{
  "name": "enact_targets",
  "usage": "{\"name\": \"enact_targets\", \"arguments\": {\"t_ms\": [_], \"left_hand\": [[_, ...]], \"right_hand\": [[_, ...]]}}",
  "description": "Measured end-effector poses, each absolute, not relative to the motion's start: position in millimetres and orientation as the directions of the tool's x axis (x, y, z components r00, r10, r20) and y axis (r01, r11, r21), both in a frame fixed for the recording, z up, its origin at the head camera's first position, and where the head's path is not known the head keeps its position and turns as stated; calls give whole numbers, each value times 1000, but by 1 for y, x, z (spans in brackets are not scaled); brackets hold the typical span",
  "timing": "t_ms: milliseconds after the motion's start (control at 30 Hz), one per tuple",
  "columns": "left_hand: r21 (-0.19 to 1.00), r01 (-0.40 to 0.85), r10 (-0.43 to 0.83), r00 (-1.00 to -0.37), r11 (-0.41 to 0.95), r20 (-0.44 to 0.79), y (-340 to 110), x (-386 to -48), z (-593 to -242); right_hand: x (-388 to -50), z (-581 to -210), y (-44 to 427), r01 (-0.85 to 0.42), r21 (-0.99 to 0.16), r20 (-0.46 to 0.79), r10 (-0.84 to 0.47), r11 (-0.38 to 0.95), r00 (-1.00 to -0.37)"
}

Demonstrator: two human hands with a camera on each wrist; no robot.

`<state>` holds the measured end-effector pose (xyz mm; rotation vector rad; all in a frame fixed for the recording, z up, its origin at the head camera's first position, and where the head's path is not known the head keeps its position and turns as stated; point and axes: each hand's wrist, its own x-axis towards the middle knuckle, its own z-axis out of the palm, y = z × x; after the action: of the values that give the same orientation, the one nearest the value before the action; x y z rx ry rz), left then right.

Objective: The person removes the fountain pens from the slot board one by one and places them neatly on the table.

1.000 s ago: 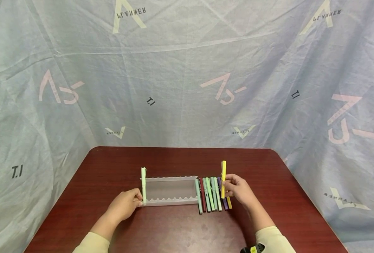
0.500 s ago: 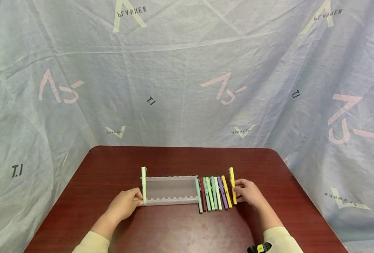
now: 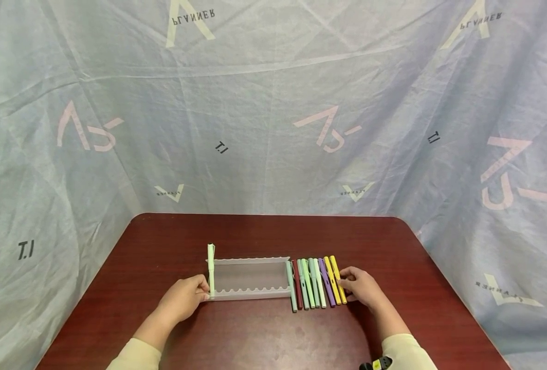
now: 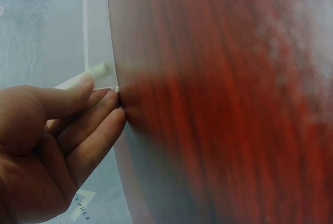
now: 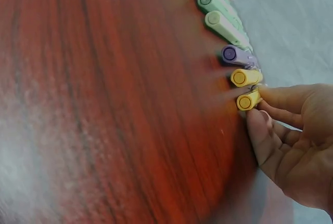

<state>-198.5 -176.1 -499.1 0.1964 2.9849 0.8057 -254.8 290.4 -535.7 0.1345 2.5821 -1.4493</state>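
My left hand [image 3: 184, 299] pinches the front left corner of a clear pen tray [image 3: 250, 295] with scalloped edges. A pale green pen [image 3: 211, 270] lies across the tray's left end, right by those fingers; in the left wrist view its tip shows past the thumb, and whether the thumb also presses it I cannot tell. At the right end of a row of capped pens, my right hand [image 3: 363, 289] has thumb and fingers around the outermost yellow pen [image 5: 247, 101], which lies on the table. Another yellow pen [image 5: 244, 77] and a purple pen [image 5: 237, 55] lie beside it.
Several green pens [image 3: 311, 282] and a dark red pen [image 3: 297, 285] make up the rest of the row, just right of the tray. Everything stands on a dark red wooden table [image 3: 264, 334]. Grey printed cloth [image 3: 264, 103] hangs behind and at both sides.
My right hand has carried the yellow pen rightward past the other yellow one and lowered it onto the table at the row's end. The left hand has stayed at the tray corner.
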Motion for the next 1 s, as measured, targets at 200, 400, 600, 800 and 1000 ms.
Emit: {"name": "enact_targets", "arguments": {"t_ms": [200,400,600,800,1000], "left_hand": [[502,110,134,-991,858,-11,-176,-200,-499],[503,106,132,-991,858,-16,-176,-200,-499],[512,110,131,-991,852,-4,-175,-199,-500],[519,98,123,-992,849,-13,-174,-198,-503],[522,101,122,-993,847,-5,-176,-199,-504]], "right_hand": [[-251,-538,290,150,-820,-183,-4,553,-983],[-249,-535,289,151,-829,-182,-4,538,-983],[-250,-533,290,174,-830,-187,31,530,-982],[-255,-530,281,92,-726,1,134,682,-991],[-257,-507,230,-121,-822,124,-33,557,-992]]}}
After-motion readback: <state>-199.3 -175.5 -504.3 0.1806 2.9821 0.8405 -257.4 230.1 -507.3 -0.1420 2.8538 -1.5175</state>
